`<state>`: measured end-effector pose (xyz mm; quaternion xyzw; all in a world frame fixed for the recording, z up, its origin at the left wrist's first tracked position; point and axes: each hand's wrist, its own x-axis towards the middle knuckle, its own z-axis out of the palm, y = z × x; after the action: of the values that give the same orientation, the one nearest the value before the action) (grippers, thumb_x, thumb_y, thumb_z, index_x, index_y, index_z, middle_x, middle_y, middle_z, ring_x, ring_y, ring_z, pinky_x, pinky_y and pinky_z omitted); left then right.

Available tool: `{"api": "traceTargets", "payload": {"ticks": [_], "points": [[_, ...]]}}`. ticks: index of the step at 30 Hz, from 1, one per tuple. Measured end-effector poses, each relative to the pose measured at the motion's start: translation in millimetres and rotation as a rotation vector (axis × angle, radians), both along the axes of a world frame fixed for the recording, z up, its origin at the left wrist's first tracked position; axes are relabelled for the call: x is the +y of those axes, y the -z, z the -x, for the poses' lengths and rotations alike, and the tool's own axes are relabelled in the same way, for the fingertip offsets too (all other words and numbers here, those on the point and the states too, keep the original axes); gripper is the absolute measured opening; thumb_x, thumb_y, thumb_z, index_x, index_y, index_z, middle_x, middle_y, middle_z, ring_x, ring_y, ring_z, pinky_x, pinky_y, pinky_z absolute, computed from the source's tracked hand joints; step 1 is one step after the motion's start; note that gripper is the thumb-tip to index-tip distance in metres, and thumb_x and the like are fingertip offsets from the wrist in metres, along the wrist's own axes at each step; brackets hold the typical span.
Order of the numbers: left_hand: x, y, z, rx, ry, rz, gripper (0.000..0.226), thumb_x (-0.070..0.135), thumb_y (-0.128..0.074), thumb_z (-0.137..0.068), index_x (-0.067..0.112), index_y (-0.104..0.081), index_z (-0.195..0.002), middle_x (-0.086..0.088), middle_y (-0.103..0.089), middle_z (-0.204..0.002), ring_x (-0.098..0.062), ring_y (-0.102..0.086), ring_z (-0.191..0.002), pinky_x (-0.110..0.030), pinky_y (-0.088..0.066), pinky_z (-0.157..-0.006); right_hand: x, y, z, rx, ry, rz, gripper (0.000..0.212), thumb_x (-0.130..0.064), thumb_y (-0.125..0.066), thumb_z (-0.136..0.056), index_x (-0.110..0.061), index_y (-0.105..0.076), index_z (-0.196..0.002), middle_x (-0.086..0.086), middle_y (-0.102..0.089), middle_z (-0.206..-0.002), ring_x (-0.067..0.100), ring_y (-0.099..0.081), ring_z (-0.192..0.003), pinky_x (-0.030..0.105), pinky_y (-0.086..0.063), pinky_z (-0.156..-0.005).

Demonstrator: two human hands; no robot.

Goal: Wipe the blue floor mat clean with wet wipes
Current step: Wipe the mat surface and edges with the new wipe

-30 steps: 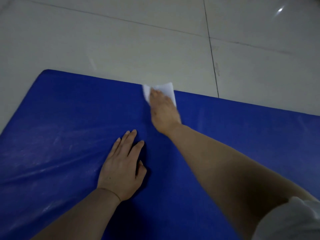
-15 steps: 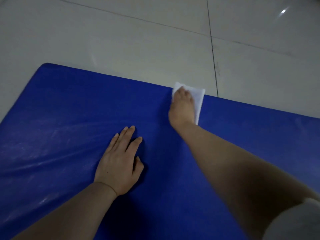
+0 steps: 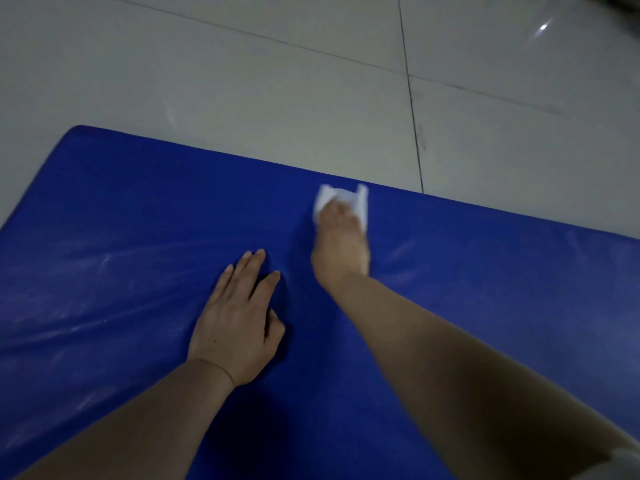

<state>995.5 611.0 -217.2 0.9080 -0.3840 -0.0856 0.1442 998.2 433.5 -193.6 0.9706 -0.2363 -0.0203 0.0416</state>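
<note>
Mat: one blue floor mat (image 3: 485,289) lies flat on the floor, a smooth, slightly glossy rectangle with a rounded far left corner; its long axis runs left to right, and its far edge slopes from far left towards near right.
Mat surface: pale streaks and sheen mark the left part; the right part looks darker and plainer.
Wipe: one white wet wipe (image 3: 358,199), thin and crumpled, lies on the mat just inside the far edge, near the middle of the view; two corners stick up on the far side of the fingers.
Right hand: the right hand (image 3: 341,240) reaches far across the mat, palm down on the wipe; it is motion-blurred, so whether its grip is pressing flat or curled round the wipe cannot be told.
Left hand: the left hand (image 3: 239,323) rests palm down on the mat, nearer and to the left, fingers straight and apart, pointing away, holding nothing.
Floor: pale glossy tiled floor (image 3: 242,81) lies beyond the mat, with dark grout lines crossing it.
</note>
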Motion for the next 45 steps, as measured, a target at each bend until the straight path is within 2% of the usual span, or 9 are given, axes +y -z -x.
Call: {"api": "traceTargets", "payload": {"ticks": [4, 7, 15, 20, 23, 31, 38, 42, 45], "points": [[-1, 1, 0, 0.011, 0.001, 0.029, 0.060, 0.031, -0.030, -0.082, 0.004, -0.050, -0.131, -0.018, -0.039, -0.148, -0.027, -0.032, -0.140, -0.035, -0.011, -0.116, 41, 9, -14, 0.004, -0.265, -0.342, 0.053, -0.015, -0.042, -0.097, -0.010, -0.026, -0.148, 0.003, -0.018, -0.158, 0.018, -0.010, -0.146, 0.032, -0.005, -0.119], [0, 1, 0, 0.005, 0.004, 0.036, 0.058, 0.030, -0.031, -0.082, 0.005, -0.054, -0.129, -0.018, -0.038, -0.148, -0.028, -0.033, -0.139, -0.036, -0.012, -0.115, 24, 14, 6, 0.069, -0.256, -0.250, 0.062, -0.013, -0.041, -0.098, -0.010, -0.010, -0.152, 0.001, -0.003, -0.161, 0.014, 0.002, -0.147, 0.026, 0.004, -0.118], [2, -2, -1, 0.033, 0.017, 0.056, 0.059, 0.032, -0.029, -0.084, 0.004, -0.055, -0.128, -0.017, -0.036, -0.149, -0.028, -0.032, -0.139, -0.034, -0.011, -0.116, -20, -11, 83, 0.044, 0.248, -0.225, 0.062, -0.002, -0.043, -0.092, -0.006, -0.019, -0.149, 0.009, -0.010, -0.159, 0.022, -0.022, -0.142, 0.031, -0.021, -0.116], [3, 1, -4, 0.039, 0.024, 0.093, 0.049, 0.018, -0.062, -0.082, 0.004, -0.055, -0.129, -0.018, -0.034, -0.151, -0.028, -0.030, -0.141, -0.032, -0.006, -0.116, 44, -8, 55, 0.048, -0.033, -0.379, 0.063, -0.005, -0.043, -0.096, -0.007, -0.013, -0.151, 0.005, -0.010, -0.159, 0.018, -0.010, -0.146, 0.024, -0.005, -0.116], [4, 3, -5, 0.040, 0.028, 0.119, 0.046, 0.016, -0.060, -0.082, 0.003, -0.057, -0.127, -0.019, -0.038, -0.148, -0.030, -0.034, -0.138, -0.035, -0.011, -0.115, 48, 2, 58, 0.005, -0.089, -0.476, 0.066, 0.002, -0.042, -0.094, -0.009, -0.010, -0.151, 0.002, -0.006, -0.160, 0.013, 0.000, -0.147, 0.019, 0.008, -0.115], [3, 4, -4, 0.048, 0.018, 0.113, 0.056, 0.030, -0.031, -0.085, 0.005, -0.057, -0.128, -0.016, -0.037, -0.150, -0.027, -0.033, -0.139, -0.031, -0.008, -0.117, -11, -11, 107, 0.061, 0.195, -0.308, 0.064, 0.001, -0.045, -0.092, -0.008, -0.019, -0.150, 0.003, -0.008, -0.160, 0.016, -0.011, -0.146, 0.023, -0.019, -0.116], [4, 4, -5, 0.059, 0.017, 0.143, 0.047, 0.014, -0.062, -0.082, 0.004, -0.056, -0.127, -0.018, -0.036, -0.150, -0.028, -0.031, -0.139, -0.028, -0.004, -0.117, 45, 3, 86, -0.080, 0.010, -0.394, 0.058, 0.003, -0.036, -0.091, -0.009, -0.030, -0.147, 0.003, -0.021, -0.158, 0.022, -0.006, -0.147, 0.037, -0.003, -0.120], [4, 5, -6, 0.065, 0.015, 0.154, 0.049, 0.026, -0.040, -0.083, 0.006, -0.056, -0.126, -0.019, -0.039, -0.147, -0.029, -0.034, -0.138, -0.029, -0.006, -0.117, 55, 9, 91, -0.074, -0.213, -0.505, 0.058, 0.001, -0.036, -0.089, -0.009, -0.032, -0.147, 0.003, -0.027, -0.155, 0.020, -0.010, -0.146, 0.035, 0.000, -0.119], [3, 6, -6, 0.045, 0.010, 0.141, 0.051, 0.025, -0.041, -0.082, 0.004, -0.057, -0.126, -0.017, -0.037, -0.149, -0.028, -0.033, -0.139, -0.031, -0.008, -0.117, 20, 1, 112, -0.053, 0.018, -0.496, 0.055, 0.003, -0.040, -0.093, -0.003, -0.029, -0.147, 0.013, -0.027, -0.154, 0.026, -0.022, -0.144, 0.033, -0.015, -0.118]]}}
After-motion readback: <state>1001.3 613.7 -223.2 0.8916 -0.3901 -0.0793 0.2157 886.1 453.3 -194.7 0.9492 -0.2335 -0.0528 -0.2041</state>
